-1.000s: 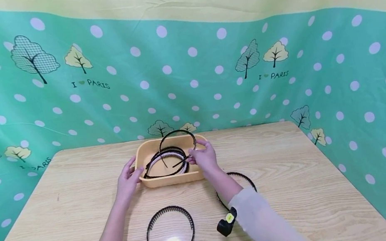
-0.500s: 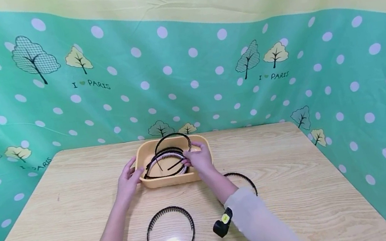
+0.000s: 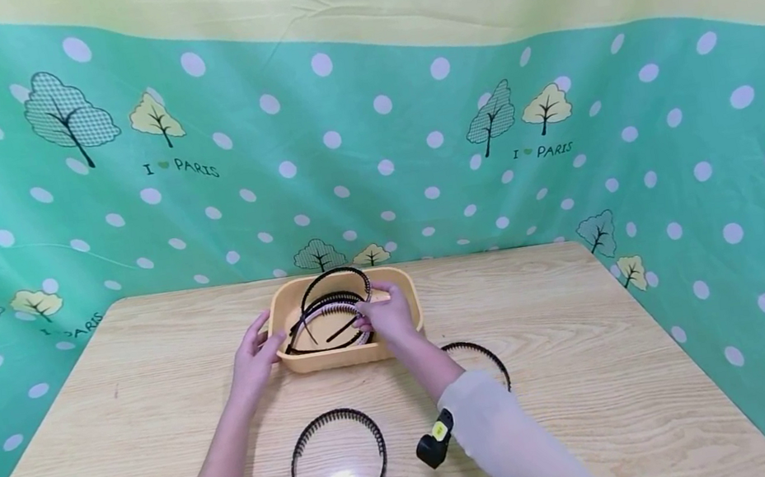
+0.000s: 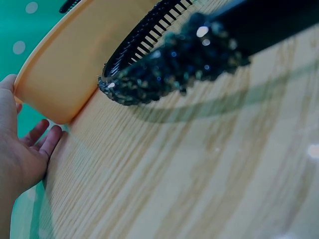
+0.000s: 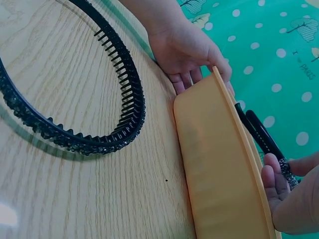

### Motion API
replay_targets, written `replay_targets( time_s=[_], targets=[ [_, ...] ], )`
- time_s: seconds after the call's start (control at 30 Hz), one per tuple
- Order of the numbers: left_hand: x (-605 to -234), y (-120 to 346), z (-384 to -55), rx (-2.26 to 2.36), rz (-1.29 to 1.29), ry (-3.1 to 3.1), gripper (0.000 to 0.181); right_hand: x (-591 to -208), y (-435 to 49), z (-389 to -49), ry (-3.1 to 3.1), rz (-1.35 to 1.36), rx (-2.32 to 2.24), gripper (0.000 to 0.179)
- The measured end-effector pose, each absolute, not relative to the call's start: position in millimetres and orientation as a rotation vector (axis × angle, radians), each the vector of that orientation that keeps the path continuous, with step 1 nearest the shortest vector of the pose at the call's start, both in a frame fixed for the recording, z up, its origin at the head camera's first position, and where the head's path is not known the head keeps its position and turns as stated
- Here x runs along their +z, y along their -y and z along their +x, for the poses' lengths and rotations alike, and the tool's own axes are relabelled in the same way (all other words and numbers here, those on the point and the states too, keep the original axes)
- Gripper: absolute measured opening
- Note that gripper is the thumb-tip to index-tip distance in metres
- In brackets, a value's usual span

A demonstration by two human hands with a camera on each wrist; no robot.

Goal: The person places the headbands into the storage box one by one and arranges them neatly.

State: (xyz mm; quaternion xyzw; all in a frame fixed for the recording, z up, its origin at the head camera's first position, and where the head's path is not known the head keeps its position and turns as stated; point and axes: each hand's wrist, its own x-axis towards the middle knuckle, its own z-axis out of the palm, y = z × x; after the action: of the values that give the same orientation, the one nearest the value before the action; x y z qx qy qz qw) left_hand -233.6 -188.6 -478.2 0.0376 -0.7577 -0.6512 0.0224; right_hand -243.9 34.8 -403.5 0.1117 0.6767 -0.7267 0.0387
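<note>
My right hand [image 3: 391, 319] pinches a black toothed headband [image 3: 363, 275] by one side, its arc raised above a pale orange plastic basket [image 3: 349, 356]. In the right wrist view, the held headband [image 5: 286, 172] shows a sparkly beaded stretch between thumb and fingers. My left hand [image 3: 250, 358] grips the basket's left end, thumb over the rim and fingers outside. Inside the basket lie several headbands [image 3: 339, 296], black ones and a pale lilac one, overlapping so that their number is unclear.
One black toothed headband [image 3: 338, 412] lies on the wooden table [image 3: 159, 441] between my forearms. Another headband [image 3: 493, 356] lies to the right, partly hidden by my right forearm. A green dotted cloth [image 3: 398, 144] hangs behind the table.
My right hand has moved left and slightly down over the basket, carrying the headband with it. My left hand stays on the basket's left end.
</note>
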Motion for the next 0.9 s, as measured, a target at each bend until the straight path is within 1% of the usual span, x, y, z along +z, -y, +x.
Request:
replay_targets(
  time_s=[0.4, 0.67, 0.9],
  targets=[
    [-476, 188, -233, -2.029, 0.124, 2.345, 0.057, -405, -33, -246, -2.116, 0.315, -2.176, 0.053],
    [-452, 181, -220, -2.056, 0.130, 2.348, 0.057, -406, -33, -246, -2.142, 0.289, -2.131, 0.055],
    [-478, 187, -235, -2.004, 0.129, 2.353, 0.058, -406, -30, -246, -2.185, 0.273, -2.088, 0.053]
  ],
)
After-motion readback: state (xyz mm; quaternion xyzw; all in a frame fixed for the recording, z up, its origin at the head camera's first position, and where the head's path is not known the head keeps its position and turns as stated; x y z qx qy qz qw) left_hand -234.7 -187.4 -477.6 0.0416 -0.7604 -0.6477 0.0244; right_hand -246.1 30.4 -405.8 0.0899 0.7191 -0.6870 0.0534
